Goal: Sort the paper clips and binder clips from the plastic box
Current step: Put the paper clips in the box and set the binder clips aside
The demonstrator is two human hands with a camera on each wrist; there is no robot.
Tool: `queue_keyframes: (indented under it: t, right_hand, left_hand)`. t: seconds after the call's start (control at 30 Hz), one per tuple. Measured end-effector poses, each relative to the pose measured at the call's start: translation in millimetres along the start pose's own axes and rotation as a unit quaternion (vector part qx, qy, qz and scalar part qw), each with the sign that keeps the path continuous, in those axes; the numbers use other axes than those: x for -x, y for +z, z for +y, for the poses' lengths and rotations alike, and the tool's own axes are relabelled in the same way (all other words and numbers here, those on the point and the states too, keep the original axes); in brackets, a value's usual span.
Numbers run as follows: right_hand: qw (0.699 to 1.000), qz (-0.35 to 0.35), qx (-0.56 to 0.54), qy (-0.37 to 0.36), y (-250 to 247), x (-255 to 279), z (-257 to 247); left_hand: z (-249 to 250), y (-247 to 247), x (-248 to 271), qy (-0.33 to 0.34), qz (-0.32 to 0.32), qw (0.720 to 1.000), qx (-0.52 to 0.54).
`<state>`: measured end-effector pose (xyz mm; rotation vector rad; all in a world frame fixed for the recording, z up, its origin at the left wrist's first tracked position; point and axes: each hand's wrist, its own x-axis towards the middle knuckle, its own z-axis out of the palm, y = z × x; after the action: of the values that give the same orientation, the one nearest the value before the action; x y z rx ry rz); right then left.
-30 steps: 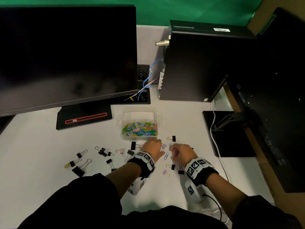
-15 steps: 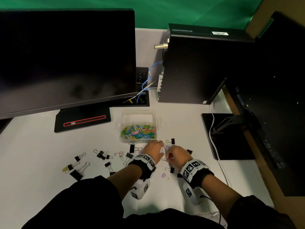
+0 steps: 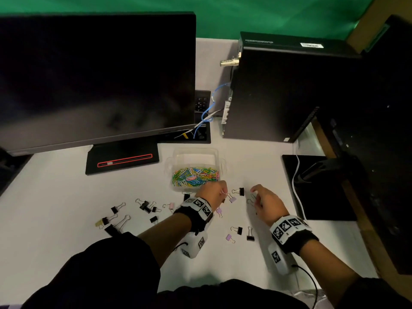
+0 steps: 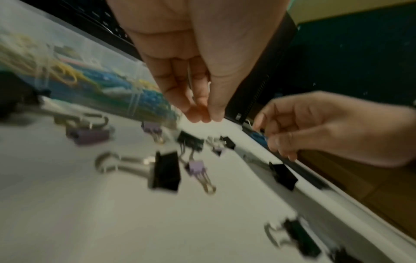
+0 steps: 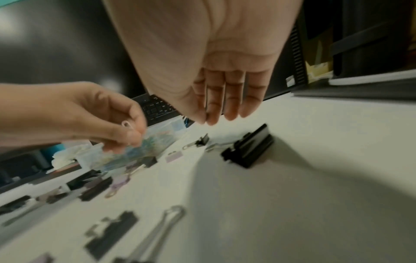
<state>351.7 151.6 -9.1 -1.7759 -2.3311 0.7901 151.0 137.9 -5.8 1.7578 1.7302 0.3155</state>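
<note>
Left hand (image 3: 213,190) sits just beside the near right corner of the plastic box (image 3: 196,170), fingers (image 4: 198,106) pinched on a pale paper clip (image 5: 126,124). Box lies ahead and slightly left of that hand, paper clips heaped inside. Right hand (image 3: 266,200) hovers over the table (image 3: 55,197), fingers loosely curled; whether they grip anything, cannot tell. Black binder clip (image 3: 240,191) lies between the hands, handles pointing left. Left hand is nearer the box.
</note>
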Motion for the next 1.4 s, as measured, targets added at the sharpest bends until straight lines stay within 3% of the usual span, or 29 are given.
queue_keyframes:
  t: [0.2,0.33,0.57,0.77,1.0,1.2,1.4]
  right_hand:
    - [0.996,-0.008,0.031,0.086,0.6,-9.8,19.6]
    - [0.992,-0.015,-0.016,0.121,10.2,-10.5,10.0]
    - [0.997,-0.059,-0.055,0.013,28.1,-10.8,-20.3]
    - [0.996,0.028,-0.075,0.028,10.2,-38.2,-30.8]
    - [0.998,0.005,-0.048,0.03,20.1,-53.0,-49.8]
    - [0.996,-0.063,-0.041,-0.04,39.9,-33.1,-57.7]
    - [0.997,0.007,-0.071,-0.023,11.1,-47.9,-76.4]
  left_hand:
    - [-20.4,-38.8,-3.4,-0.065,0.031,0.997,0.025]
    - [-37.8,-56.9,-1.0,-0.077,0.033,0.996,0.036]
    - [-89.9,-90.0,29.0,-0.126,0.08,0.988,0.043]
    - [-147.7,-93.2,82.0,-0.181,0.118,0.968,-0.13]
    - [-188.8,-64.2,129.7,-0.287,0.037,0.95,-0.114]
    - [-171.9,-41.0,134.7,-0.213,-0.014,0.971,-0.111]
    - [-145.2,-17.8,124.7,-0.133,-0.075,0.975,-0.161]
